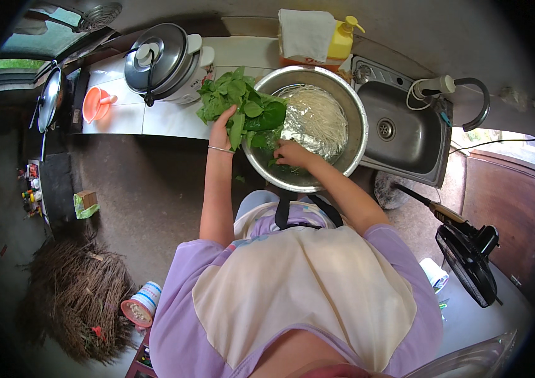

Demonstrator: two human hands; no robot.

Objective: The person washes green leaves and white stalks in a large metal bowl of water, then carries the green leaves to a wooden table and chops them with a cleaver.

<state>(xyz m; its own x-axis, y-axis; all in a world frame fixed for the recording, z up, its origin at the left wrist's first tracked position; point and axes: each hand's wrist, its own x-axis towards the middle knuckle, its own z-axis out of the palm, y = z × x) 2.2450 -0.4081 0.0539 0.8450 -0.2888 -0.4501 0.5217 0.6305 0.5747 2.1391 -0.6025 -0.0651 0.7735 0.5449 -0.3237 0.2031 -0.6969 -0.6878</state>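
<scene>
My left hand (222,130) holds a large bunch of leafy greens (241,101) over the left rim of a metal basin (361,118). A thin bangle circles that wrist. Inside the basin, my right hand (293,153) has its fingers curled on a few green leaves (274,162) near the left side; the fingertips are partly hidden. Water glints in the basin around a mass of thin pale strands (321,115); whether they are noodles or enoki mushrooms I cannot tell. The basin juts over the counter's front edge, beside the sink.
Right of the basin is a steel sink (407,127) with a bent tap (480,104). A lidded electric cooker (168,61), an orange dipper (97,104) and a yellow pump bottle (341,40) stand on the tiled counter (163,118). A black fan (468,264) is at the right; brushwood (83,293) lies lower left.
</scene>
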